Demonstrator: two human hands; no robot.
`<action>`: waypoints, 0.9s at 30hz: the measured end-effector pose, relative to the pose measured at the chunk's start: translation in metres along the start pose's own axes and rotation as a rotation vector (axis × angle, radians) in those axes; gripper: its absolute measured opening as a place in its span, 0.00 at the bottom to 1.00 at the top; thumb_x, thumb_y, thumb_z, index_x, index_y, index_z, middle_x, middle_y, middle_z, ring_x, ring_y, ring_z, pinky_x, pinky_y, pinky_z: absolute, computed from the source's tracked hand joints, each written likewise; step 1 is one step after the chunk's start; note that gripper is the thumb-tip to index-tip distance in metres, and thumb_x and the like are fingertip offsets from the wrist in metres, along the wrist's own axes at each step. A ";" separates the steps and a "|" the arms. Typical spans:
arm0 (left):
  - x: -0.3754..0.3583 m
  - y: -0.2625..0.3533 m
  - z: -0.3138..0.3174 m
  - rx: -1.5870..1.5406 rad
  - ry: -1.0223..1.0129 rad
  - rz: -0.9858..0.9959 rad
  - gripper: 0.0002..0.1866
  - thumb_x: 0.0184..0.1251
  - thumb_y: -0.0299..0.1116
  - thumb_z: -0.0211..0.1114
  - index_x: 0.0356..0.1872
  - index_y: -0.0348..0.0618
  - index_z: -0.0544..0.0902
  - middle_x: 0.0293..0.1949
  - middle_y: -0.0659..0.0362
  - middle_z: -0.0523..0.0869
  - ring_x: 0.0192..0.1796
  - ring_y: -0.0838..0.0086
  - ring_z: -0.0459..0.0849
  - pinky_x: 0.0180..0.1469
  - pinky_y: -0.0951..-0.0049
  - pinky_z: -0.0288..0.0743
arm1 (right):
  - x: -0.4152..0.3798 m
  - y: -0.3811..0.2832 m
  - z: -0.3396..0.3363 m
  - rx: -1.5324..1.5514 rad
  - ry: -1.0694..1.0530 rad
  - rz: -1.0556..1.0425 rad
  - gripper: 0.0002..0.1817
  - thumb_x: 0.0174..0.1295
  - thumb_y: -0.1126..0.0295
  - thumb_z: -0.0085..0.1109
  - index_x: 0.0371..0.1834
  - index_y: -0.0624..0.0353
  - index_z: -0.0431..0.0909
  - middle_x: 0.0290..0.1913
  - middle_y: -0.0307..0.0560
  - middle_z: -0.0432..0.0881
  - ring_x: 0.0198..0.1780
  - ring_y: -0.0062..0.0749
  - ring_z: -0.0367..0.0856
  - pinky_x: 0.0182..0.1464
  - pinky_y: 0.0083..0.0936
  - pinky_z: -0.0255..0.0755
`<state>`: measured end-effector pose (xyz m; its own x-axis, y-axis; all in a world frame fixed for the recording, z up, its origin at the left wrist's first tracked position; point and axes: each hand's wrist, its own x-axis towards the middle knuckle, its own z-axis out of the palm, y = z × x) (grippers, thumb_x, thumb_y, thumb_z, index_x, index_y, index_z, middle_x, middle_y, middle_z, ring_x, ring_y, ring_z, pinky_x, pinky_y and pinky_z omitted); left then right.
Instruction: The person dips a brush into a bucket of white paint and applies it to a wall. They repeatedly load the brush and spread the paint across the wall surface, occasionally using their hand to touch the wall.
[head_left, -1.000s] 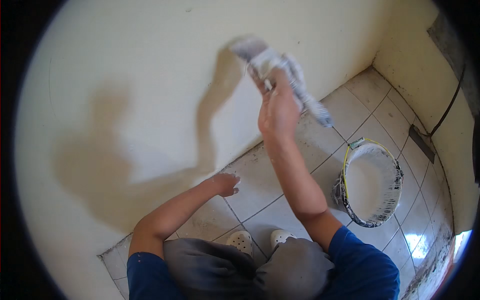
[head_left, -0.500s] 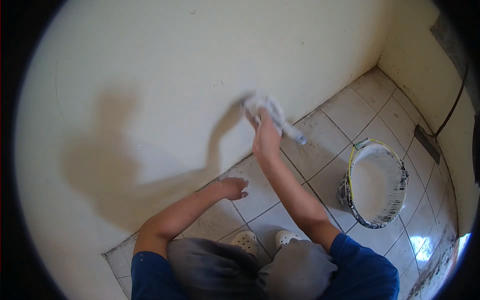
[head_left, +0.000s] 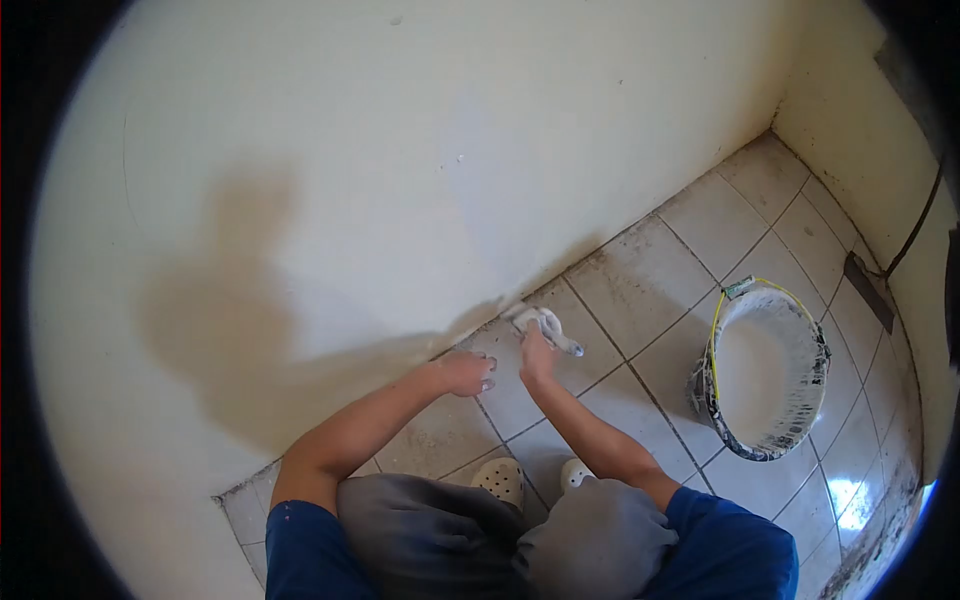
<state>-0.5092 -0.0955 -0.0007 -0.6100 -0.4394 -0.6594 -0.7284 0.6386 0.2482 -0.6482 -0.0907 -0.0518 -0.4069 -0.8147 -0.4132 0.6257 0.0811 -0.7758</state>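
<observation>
My right hand (head_left: 539, 352) is wrapped round the handle of a white-coated brush (head_left: 546, 324), whose head is at the foot of the pale wall (head_left: 400, 180), where it meets the tiles. The brush head is somewhat blurred. To its left, my left hand (head_left: 467, 373) hangs near the wall with its fingers curled in; whether anything is inside them is hidden. A bucket (head_left: 762, 370) of whitish liquid, with a yellow handle and smeared rim, stands on the floor to the right.
Square tiles (head_left: 640, 280) cover the floor, with dirt along the wall edge. A dark cable (head_left: 918, 225) hangs at the right wall beside a dark flat strip (head_left: 868, 291). My light perforated clogs (head_left: 499, 482) are below my knees.
My right hand has come down the wall with the brush, from well above the floor edge to the wall's foot. My left hand has hardly moved. The view has shifted slightly.
</observation>
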 end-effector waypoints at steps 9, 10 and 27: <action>0.018 -0.001 0.005 -0.031 0.103 0.030 0.21 0.65 0.45 0.52 0.50 0.37 0.72 0.47 0.44 0.77 0.53 0.51 0.75 0.55 0.57 0.68 | -0.074 -0.215 0.139 0.648 -0.583 -0.332 0.23 0.63 0.71 0.54 0.59 0.63 0.60 0.53 0.47 0.69 0.52 0.28 0.71 0.52 0.25 0.72; 0.021 -0.005 0.008 -0.031 0.112 0.051 0.22 0.65 0.45 0.52 0.50 0.36 0.72 0.48 0.44 0.77 0.53 0.51 0.75 0.56 0.57 0.68 | -0.085 -0.234 0.147 0.720 -0.653 -0.368 0.22 0.63 0.71 0.54 0.58 0.64 0.60 0.53 0.48 0.69 0.51 0.28 0.72 0.51 0.25 0.72; -0.010 0.005 0.002 -0.034 -0.045 -0.114 0.24 0.62 0.48 0.55 0.54 0.43 0.72 0.53 0.46 0.75 0.55 0.54 0.75 0.58 0.58 0.67 | -0.011 -0.046 0.061 0.178 -0.180 -0.147 0.22 0.60 0.70 0.55 0.58 0.61 0.64 0.51 0.46 0.73 0.51 0.29 0.72 0.51 0.23 0.69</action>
<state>-0.5060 -0.0870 0.0054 -0.5081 -0.4786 -0.7161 -0.8031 0.5637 0.1931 -0.6320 -0.1201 0.0174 -0.3867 -0.9005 -0.1989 0.6823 -0.1342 -0.7187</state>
